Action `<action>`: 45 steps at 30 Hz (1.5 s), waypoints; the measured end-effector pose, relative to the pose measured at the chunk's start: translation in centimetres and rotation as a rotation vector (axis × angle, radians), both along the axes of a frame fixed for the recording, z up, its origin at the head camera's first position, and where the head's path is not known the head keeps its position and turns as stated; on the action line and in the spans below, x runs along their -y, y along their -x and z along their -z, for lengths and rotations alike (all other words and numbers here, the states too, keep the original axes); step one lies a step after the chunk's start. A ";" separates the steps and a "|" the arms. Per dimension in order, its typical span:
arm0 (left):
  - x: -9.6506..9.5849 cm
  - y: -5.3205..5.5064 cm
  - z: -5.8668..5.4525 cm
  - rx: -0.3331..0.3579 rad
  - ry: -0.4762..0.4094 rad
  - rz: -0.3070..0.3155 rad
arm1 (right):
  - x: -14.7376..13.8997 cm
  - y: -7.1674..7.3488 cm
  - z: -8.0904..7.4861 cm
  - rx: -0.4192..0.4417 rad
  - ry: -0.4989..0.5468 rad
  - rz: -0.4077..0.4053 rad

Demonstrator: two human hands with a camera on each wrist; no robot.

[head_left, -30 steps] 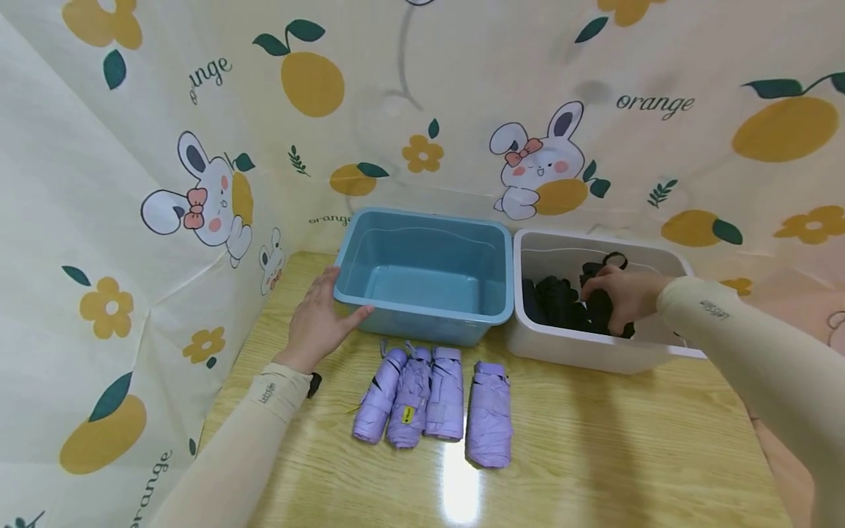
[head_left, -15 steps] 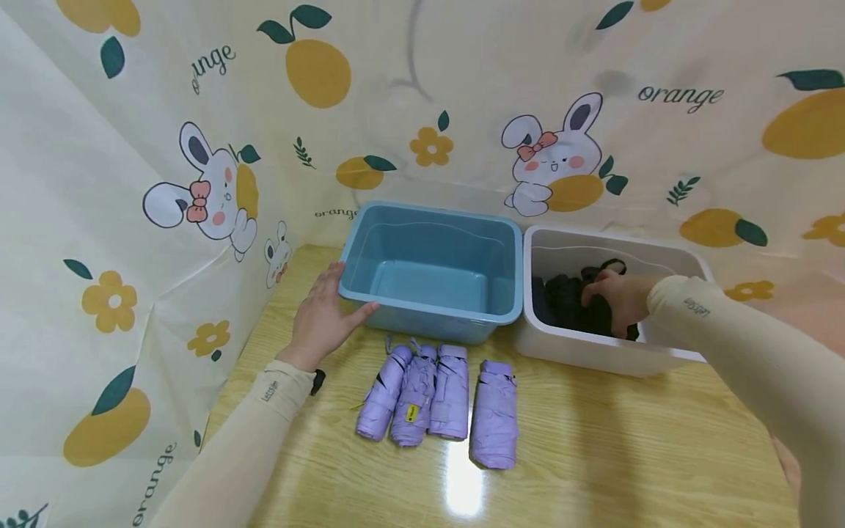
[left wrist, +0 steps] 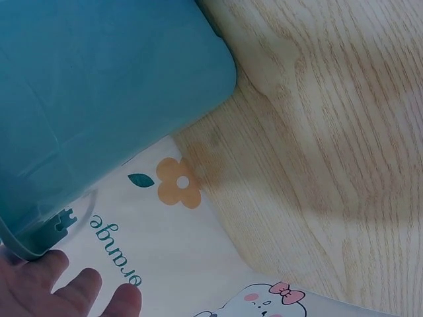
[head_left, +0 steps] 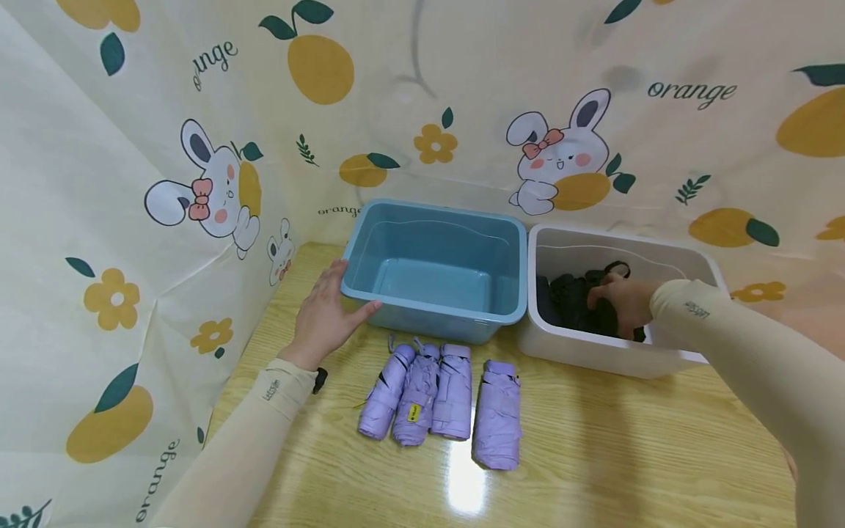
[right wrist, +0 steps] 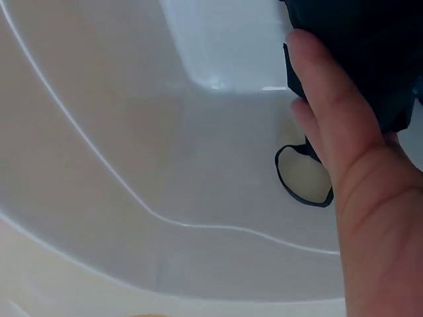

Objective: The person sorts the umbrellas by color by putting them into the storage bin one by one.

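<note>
While the spread left hand (head_left: pixel 326 317) touches the left-side blue bin (head_left: pixel 422 320), presumably steadying it, the right hand (head_left: pixel 626 302) grips a black bundle (right wrist: pixel 370 53).

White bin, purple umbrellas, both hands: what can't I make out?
Head view: how many black items; the right hand and front wall of the white bin hide some.
Right wrist view: the black items' outline, cut off at top and right.
Left wrist view: rest of the left hand, cut off at bottom and left.
Head view: print on yellow label, too small.
</note>
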State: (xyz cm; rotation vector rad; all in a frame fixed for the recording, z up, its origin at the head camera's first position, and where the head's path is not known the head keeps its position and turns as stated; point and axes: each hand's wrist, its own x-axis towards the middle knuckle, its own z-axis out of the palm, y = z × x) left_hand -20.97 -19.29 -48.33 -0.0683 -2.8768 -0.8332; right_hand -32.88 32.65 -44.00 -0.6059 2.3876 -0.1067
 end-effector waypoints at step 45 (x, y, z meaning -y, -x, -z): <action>-0.1 0.0 -0.1 0.030 0.011 -0.015 | -1.1 -0.1 -2.4 0.052 0.002 0.070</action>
